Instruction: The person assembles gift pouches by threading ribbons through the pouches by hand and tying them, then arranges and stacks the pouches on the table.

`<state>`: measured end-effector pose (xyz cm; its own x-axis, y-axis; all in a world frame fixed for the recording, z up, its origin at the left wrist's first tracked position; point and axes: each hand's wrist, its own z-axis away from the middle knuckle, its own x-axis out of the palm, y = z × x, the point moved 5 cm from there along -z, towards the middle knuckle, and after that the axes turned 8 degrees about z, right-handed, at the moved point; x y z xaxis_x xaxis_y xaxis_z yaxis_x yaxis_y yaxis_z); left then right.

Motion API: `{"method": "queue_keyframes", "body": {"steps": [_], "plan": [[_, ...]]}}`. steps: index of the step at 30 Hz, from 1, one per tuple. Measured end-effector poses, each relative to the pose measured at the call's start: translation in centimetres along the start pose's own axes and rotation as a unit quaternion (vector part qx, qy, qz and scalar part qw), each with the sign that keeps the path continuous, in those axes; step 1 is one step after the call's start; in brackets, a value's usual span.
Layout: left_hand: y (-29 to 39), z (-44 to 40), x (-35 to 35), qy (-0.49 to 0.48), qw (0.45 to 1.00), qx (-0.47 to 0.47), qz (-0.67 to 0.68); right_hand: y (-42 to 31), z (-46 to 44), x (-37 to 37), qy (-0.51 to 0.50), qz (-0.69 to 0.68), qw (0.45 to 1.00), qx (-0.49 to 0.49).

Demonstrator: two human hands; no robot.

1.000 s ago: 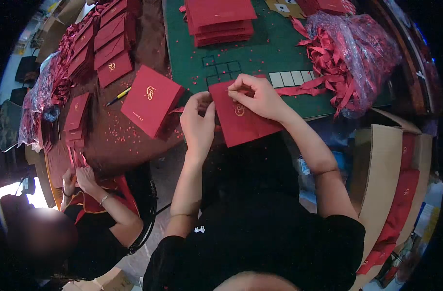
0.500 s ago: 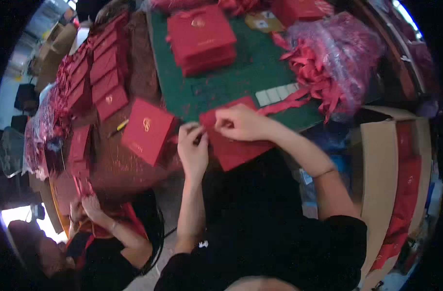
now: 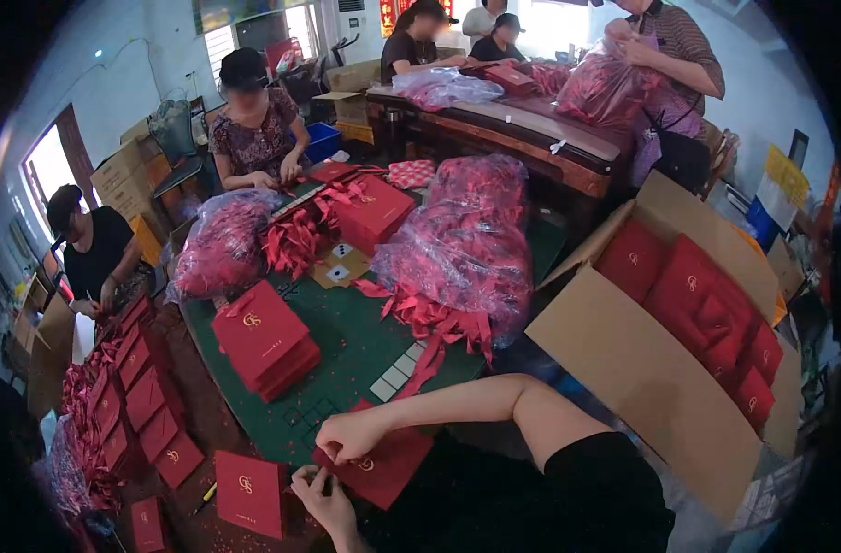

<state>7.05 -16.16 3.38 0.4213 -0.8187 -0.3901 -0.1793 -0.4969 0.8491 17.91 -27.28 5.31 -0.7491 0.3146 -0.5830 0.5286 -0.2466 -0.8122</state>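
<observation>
Green tabletop (image 3: 346,355), both hands (image 3: 354,435) at a red bag (image 3: 391,468): right closed on its edge, left's hold unclear.

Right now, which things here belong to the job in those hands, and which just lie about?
Likely the job:
flat red gold-printed paper piece at the left hand and right hand
red fabric ribbons
stack of red gold-printed pieces

Seemingly just lying about:
slim yellow-and-black pen-like tool
blue plastic bin
</observation>
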Motion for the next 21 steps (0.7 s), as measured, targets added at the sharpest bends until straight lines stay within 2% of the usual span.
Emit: {"method": "queue_keyframes", "body": {"steps": [1, 3, 6, 7, 8, 9, 10, 11, 12, 13, 15, 18, 19, 21], "plan": [[0.1, 0.1, 0.0, 0.002, 1.000, 0.001, 0.001, -0.2, 0.0, -0.1, -0.001, 0.002, 1.000, 0.000], [0.2, 0.1, 0.0, -0.001, 0.999, -0.033, 0.023, -0.1, 0.1, 0.0, -0.032, -0.111, 0.992, 0.044], [0.7, 0.3, 0.2, -0.041, 0.992, 0.096, -0.074, 0.7, -0.5, 0.7, -0.038, -0.066, 0.997, 0.029], [0.3, 0.4, 0.2, -0.033, 0.994, 0.089, -0.045, -3.6, 1.1, -1.1, -0.029, -0.047, 0.996, 0.074], [-0.1, 0.4, 0.2, -0.021, 0.997, 0.078, -0.018, -2.9, 0.9, -0.7, 0.024, -0.016, 0.999, 0.030], [0.0, 0.3, 0.1, -0.018, 0.997, 0.081, 0.002, -2.2, 1.1, -0.2, 0.120, 0.025, 0.987, -0.101], [0.3, 0.1, 0.0, -0.011, 0.996, 0.083, 0.021, -4.1, 2.0, -0.7, 0.047, 0.017, 0.998, 0.045], [0.8, 0.0, 0.0, -0.035, 0.998, 0.057, 0.010, -1.1, 1.5, 1.1, 0.089, 0.066, 0.993, -0.028], [0.9, -0.1, 0.0, -0.033, 0.998, 0.046, -0.005, -1.8, 2.1, 0.7, 0.137, 0.069, 0.987, -0.050], [0.6, -0.1, 0.0, -0.029, 0.996, 0.086, 0.014, -1.4, 2.4, 1.0, 0.168, 0.039, 0.984, -0.044], [0.0, 0.0, 0.2, -0.020, 0.996, 0.084, 0.006, -1.4, 3.2, 1.5, 0.188, 0.067, 0.977, -0.072], [0.5, -0.2, -0.1, -0.043, 0.996, 0.084, 0.004, -0.2, 3.3, 1.8, 0.202, -0.009, 0.978, -0.052], [0.2, -0.1, 0.0, -0.026, 0.997, 0.067, 0.024, 0.0, 3.2, 2.0, 0.191, -0.069, 0.979, -0.001], [-0.1, -0.1, 0.1, -0.033, 0.997, 0.065, 0.015, 0.5, 3.3, 2.1, 0.199, -0.042, 0.979, -0.023]]}}
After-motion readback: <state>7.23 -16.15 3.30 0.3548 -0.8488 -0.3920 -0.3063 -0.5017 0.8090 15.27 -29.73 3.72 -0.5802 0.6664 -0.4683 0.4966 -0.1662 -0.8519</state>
